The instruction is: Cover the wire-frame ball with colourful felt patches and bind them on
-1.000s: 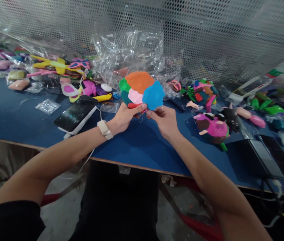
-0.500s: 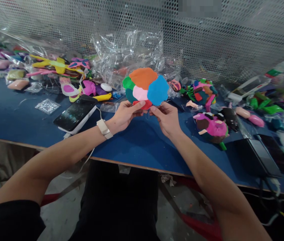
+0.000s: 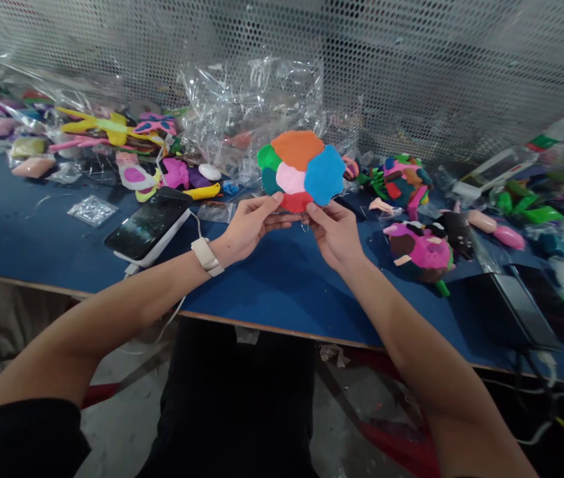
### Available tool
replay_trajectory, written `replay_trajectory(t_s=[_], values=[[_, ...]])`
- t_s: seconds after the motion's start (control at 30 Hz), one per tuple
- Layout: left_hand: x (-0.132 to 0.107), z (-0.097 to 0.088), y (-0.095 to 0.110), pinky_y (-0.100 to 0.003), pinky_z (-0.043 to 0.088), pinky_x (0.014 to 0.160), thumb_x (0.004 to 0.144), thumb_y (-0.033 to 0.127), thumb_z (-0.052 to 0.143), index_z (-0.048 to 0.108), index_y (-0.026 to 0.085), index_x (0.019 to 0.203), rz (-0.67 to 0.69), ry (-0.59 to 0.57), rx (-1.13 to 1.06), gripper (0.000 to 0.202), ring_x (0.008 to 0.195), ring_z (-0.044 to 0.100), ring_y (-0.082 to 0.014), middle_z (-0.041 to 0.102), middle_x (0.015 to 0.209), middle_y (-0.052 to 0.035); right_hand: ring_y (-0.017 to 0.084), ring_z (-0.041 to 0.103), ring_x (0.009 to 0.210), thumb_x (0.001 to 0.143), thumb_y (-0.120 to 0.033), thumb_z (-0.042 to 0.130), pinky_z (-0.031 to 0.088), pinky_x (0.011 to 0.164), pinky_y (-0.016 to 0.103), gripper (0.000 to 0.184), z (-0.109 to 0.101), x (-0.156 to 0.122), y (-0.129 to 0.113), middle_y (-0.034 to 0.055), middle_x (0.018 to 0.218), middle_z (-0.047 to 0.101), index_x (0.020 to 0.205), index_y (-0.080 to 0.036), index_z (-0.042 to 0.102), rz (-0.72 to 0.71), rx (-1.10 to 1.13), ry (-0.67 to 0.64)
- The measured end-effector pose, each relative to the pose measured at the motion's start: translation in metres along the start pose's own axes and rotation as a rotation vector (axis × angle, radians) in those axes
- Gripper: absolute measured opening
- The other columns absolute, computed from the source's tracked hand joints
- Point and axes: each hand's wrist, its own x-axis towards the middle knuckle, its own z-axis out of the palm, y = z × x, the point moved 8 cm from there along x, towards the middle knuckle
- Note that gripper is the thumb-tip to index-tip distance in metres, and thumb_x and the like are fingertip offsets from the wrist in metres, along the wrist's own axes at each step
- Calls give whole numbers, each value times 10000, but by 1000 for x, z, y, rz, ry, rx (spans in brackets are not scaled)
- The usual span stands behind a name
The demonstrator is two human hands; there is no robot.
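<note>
Grip pinching a flat, scalloped, multicoloured clay-like flower [image 3: 292, 176]

Glossy black phone [image 3: 145, 229] on smooth blue counter [image 3: 272, 285]; left hand [image 3: 247, 231] and right hand [image 3: 338, 234] hold the flower's lower edge above the counter; grey perforated mesh [image 3: 391, 60] behind; lumpy pink clay-like figure [image 3: 427, 251] at right.

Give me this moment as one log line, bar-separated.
left hand: holding multicolored piece | right hand: holding its lower edge | position: raised above blue table

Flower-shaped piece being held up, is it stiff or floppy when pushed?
The flower-shaped piece seems fairly stiff: its petals spread without drooping above the left grip and right grip at its lower edge. It looks flat, so probably light. The blue petal, jutting outward, might bend if pushed.
</note>
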Motion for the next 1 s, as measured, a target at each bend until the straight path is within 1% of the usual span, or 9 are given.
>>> replay_trajectory(t_s=[0.1,0.2,0.3,0.4,0.53,0.67,0.8,0.9,1.0], values=[[0,0,0,-334,683,925,942,594,892,813,189,954,16,-2,25,413,1017,878,-226,881,1007,-85,161,693,773,642,-634,1069,628,794,360,453,1,-1,0,-32,855,792,883,-316,854,3,-8,-6],[1,1,-1,-322,683,911,921,600,910,779,190,937,6,-15,-8,431,1011,878,-222,881,1019,-84,153,690,767,654,-612,1073,628,805,358,427,2,-1,-1,-35,846,790,857,-313,845,-4,-5,-23],[1,-1,-4,-306,682,882,894,574,942,742,192,944,-23,-4,-37,434,989,879,-211,880,1060,-74,156,689,761,653,-618,1072,634,825,371,431,2,-1,-2,-34,829,786,846,-310,840,-9,-28,-22],[2,-3,-7,-289,681,833,885,539,959,716,194,934,-48,-1,-48,425,948,879,-199,875,1060,-58,160,698,759,643,-615,1077,636,826,378,443,3,-2,0,-30,843,801,863,-307,846,2,-41,-23],[3,-4,-8,-260,659,719,884,532,959,709,197,928,-56,-11,-55,421,891,875,-187,870,1076,-51,151,703,766,620,-578,1096,622,816,358,436,4,-3,3,-29,870,823,866,-307,858,22,-15,-19],[4,-6,-9,-239,641,686,868,560,966,688,192,905,-64,9,-35,463,892,872,-184,864,1052,-52,151,694,759,596,-571,1103,610,791,347,448,5,-3,3,-27,855,821,864,-303,864,23,-2,-9],[4,-7,-11,-233,626,671,818,545,1006,733,179,959,-61,11,7,479,880,863,-182,857,1012,-59,165,698,747,578,-580,1099,623,786,366,461,3,-3,1,-22,836,819,844,-294,855,12,-31,11],[3,-10,-12,-242,618,672,796,538,1019,759,168,988,-54,28,21,491,866,853,-178,859,1017,-70,181,731,769,623,-605,1071,641,837,394,453,4,-4,0,-15,842,824,876,-294,859,-7,-52,-11],[5,-13,-9,-249,600,669,765,552,1029,779,160,985,-12,47,30,514,849,839,-174,866,1026,-92,207,761,778,695,-648,1017,653,856,427,439,4,-3,-2,-7,800,813,867,-285,841,-33,-81,-24]])
